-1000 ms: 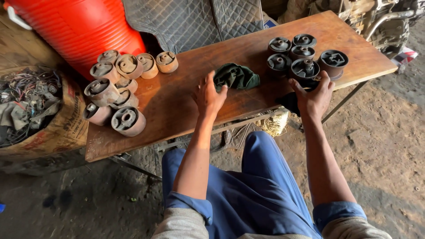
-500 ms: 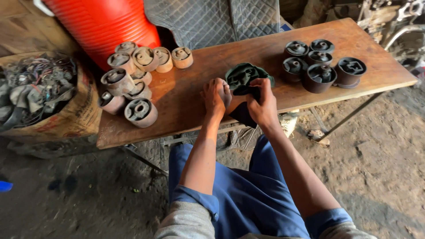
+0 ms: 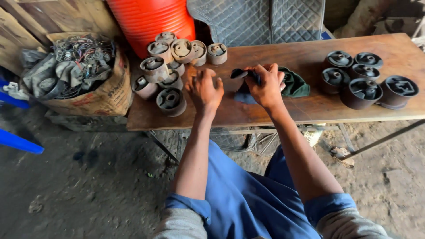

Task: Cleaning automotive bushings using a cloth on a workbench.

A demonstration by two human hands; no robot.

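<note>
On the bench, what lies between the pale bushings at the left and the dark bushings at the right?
In the head view: the left hand, the right hand holding a dark part, and a green rag on the bench.

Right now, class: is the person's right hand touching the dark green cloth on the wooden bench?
Touching. The head view shows the right hand lying on the dark green cloth, fingers gripping its dark edge.

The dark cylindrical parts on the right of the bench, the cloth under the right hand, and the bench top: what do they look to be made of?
Dark cylindrical parts: likely a metal sleeve around a black rubber core, matt and grimy. Green cloth: soft woven fabric, creased and bunched beside the right hand. Bench top: bare wooden board, brown, worn, grain faintly visible.
</note>
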